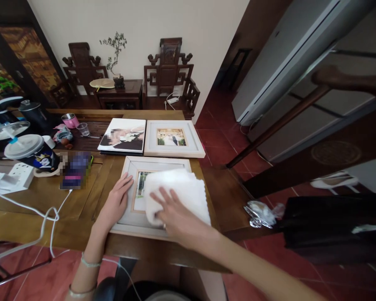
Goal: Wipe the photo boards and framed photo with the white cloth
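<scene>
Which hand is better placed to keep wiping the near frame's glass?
Right. The right hand lies flat on the white cloth over the near picture frame. The left hand rests on the frame's left edge, seemingly steadying it, with no cloth under it.

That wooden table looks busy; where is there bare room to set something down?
Bare wood lies on the table between the white cable and the near picture frame, which the left hand steadies. More shows right of that frame, around. The far left is crowded with cups.
</scene>
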Demonstrator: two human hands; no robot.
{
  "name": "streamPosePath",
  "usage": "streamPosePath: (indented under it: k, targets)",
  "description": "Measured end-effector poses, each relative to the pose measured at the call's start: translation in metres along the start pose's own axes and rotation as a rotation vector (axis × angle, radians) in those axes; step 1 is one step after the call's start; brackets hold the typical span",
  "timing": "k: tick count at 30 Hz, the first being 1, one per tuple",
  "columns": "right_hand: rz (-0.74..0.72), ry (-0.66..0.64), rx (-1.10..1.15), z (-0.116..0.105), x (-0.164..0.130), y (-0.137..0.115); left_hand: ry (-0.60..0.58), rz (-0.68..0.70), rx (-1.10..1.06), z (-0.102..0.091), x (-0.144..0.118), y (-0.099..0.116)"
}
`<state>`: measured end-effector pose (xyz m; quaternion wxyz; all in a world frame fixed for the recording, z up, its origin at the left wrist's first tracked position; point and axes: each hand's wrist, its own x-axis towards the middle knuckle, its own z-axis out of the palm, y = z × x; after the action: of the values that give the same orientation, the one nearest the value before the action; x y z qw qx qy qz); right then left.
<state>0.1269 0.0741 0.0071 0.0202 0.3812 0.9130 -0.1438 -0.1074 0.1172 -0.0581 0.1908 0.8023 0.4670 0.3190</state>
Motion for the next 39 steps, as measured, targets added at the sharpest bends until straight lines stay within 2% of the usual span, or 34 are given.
streamPosePath:
  k: [3,6,8,11,15,18,22,25,28,31,34,39]
  targets:
    - [-0.100,-0.110,0.109,-0.010,-0.024,-0.028,-0.001,-0.003,0.006,0.000,0.000,0.001]
    - [-0.126,-0.117,0.157,-0.010,-0.025,-0.036,-0.001,-0.003,0.006,0.000,0.000,0.001]
    - [-0.098,-0.053,0.140,-0.002,-0.011,-0.028,-0.005,-0.005,0.009,0.000,0.000,0.000]
    - [-0.017,0.060,0.051,0.009,0.023,0.000,-0.006,0.000,0.006,0.000,-0.001,-0.001]
    - [0.081,0.257,-0.111,0.010,0.067,0.038,0.009,0.029,-0.015,0.000,0.000,-0.003]
    - [0.090,0.277,-0.154,0.006,0.085,0.043,0.025,0.046,-0.022,0.001,0.000,-0.006]
    - [0.096,0.118,-0.106,0.005,0.074,0.016,0.042,0.033,-0.017,0.003,-0.001,-0.008]
    - [0.040,-0.003,-0.059,0.000,0.042,-0.012,0.042,0.017,-0.026,0.004,-0.001,-0.007]
    - [-0.079,-0.111,0.072,-0.011,0.007,-0.032,0.028,0.005,-0.027,0.003,-0.001,-0.004]
    - [-0.152,-0.119,0.199,-0.013,-0.010,-0.036,0.021,0.012,-0.015,0.001,-0.001,-0.002]
    - [-0.098,-0.048,0.187,-0.003,0.001,-0.027,0.014,-0.002,-0.016,0.000,0.000,0.001]
    - [0.055,0.135,-0.083,0.011,0.055,0.008,0.014,-0.069,-0.036,-0.001,0.000,0.006]
